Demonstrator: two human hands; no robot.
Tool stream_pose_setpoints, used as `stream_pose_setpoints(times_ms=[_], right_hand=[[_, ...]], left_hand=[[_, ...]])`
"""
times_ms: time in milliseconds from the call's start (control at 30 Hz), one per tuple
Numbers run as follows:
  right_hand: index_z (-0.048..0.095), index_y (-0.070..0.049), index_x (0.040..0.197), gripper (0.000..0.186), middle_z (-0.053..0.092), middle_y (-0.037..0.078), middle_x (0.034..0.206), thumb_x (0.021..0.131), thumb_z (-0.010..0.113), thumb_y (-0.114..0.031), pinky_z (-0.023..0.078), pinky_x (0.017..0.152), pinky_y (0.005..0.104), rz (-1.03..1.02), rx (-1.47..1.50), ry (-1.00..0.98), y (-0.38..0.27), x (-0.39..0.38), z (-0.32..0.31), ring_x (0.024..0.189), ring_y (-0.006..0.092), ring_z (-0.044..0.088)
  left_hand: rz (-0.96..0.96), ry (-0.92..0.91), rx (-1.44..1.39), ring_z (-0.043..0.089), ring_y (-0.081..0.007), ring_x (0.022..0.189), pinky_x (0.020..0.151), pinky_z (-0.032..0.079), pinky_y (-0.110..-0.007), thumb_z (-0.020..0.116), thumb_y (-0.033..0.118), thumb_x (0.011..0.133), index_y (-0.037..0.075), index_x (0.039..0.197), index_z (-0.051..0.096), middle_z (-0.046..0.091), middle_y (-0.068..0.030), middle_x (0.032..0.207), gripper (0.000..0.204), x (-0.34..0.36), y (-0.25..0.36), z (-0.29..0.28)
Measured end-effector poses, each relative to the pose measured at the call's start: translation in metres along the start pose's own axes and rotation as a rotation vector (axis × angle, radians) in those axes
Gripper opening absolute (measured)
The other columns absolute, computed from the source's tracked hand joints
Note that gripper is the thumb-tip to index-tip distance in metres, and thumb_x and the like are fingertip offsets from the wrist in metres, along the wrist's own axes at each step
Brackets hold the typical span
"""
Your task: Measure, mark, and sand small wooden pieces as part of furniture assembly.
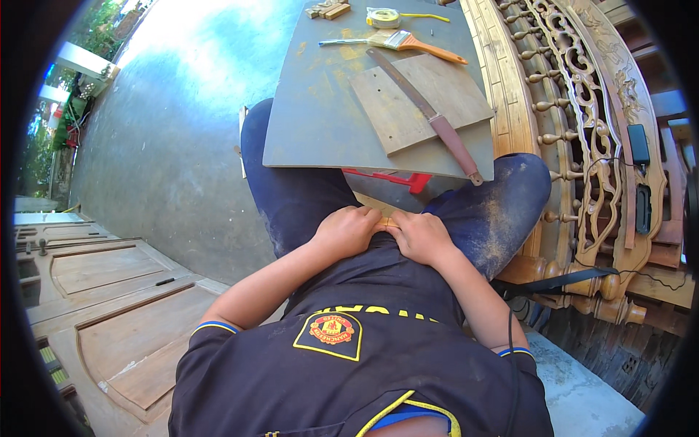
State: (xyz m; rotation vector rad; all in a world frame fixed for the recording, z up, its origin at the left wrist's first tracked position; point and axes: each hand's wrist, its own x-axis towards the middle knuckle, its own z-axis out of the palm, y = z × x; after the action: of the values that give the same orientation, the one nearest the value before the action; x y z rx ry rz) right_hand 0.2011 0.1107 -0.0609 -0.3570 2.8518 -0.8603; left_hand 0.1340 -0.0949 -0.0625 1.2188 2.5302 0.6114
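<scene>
My left hand (349, 229) and my right hand (421, 237) meet in front of my waist, close to my lap. Their fingers pinch a small light-brown wooden piece (386, 223) from both sides, and most of it is hidden by the fingers. Beyond the hands is the near edge of a grey tabletop (313, 138). On it, a long flat blade-like tool with a reddish-brown handle (453, 146) lies across a flat wooden board (437, 95). The handle's end reaches the table's near right corner.
Farther back on the tabletop lie a paintbrush (429, 49), a yellow tape measure (383, 17) and several small wood blocks (328, 9). Carved wooden furniture (597, 146) stands close on the right. Panelled wooden doors (138, 320) are at the left. Something red (416, 182) shows below the table.
</scene>
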Motion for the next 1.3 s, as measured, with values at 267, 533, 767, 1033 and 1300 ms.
stream_pose_setpoints(times_ms=[267, 533, 767, 1033, 1300], right_hand=[[0.061, -0.003, 0.096, 0.031, 0.071, 0.022, 0.083, 0.097, 0.064, -0.033, 0.057, 0.068, 0.0525, 0.120, -0.013, -0.057, -0.009, -0.012, 0.001, 0.076, 0.0422, 0.071], [0.057, -0.003, 0.095, 0.017, 0.067, 0.018, 0.085, 0.096, 0.063, -0.019, 0.056, 0.074, 0.0478, -0.165, 0.013, -0.023, -0.040, -0.005, -0.056, 0.082, 0.0397, 0.069], [0.061, -0.008, 0.081, 0.008, 0.069, 0.012, 0.079, 0.079, 0.065, -0.015, 0.052, 0.067, 0.0415, -0.084, -0.364, 0.192, -0.052, 0.000, -0.024, 0.080, 0.0284, 0.071], [0.062, -0.010, 0.072, 0.010, 0.069, 0.010, 0.069, 0.075, 0.068, -0.018, 0.052, 0.061, 0.0413, -0.042, -0.261, 0.247, -0.050, -0.010, -0.013, 0.066, 0.0278, 0.070], [0.058, -0.011, 0.070, 0.013, 0.064, 0.007, 0.064, 0.073, 0.067, -0.020, 0.050, 0.058, 0.0411, -0.101, -0.261, 0.361, -0.042, -0.019, 0.001, 0.062, 0.0265, 0.066]], left_hand=[[0.057, -0.016, 0.006, 0.069, -0.0370, 0.081, 0.071, 0.055, -0.047, 0.064, 0.028, 0.097, 0.005, 0.090, 0.058, 0.068, -0.0148, 0.085, 0.025, -0.003, -0.001, 0.003], [0.204, -0.161, 0.076, 0.069, -0.0356, 0.080, 0.070, 0.054, -0.046, 0.060, 0.016, 0.095, 0.000, 0.095, 0.055, 0.066, -0.0166, 0.080, 0.017, -0.001, 0.036, -0.078], [0.028, -0.137, -0.078, 0.067, -0.0397, 0.069, 0.063, 0.053, -0.049, 0.058, 0.020, 0.092, -0.001, 0.092, 0.056, 0.066, -0.0189, 0.076, 0.021, -0.004, 0.054, -0.047], [-0.074, 0.130, 0.006, 0.065, -0.0357, 0.057, 0.054, 0.050, -0.047, 0.058, 0.032, 0.089, 0.006, 0.076, 0.059, 0.065, -0.0148, 0.064, 0.029, -0.015, 0.061, -0.038], [0.051, 0.117, -0.041, 0.062, -0.0342, 0.054, 0.050, 0.047, -0.045, 0.060, 0.031, 0.088, 0.007, 0.074, 0.056, 0.061, -0.0128, 0.060, 0.028, -0.018, 0.049, -0.020]])
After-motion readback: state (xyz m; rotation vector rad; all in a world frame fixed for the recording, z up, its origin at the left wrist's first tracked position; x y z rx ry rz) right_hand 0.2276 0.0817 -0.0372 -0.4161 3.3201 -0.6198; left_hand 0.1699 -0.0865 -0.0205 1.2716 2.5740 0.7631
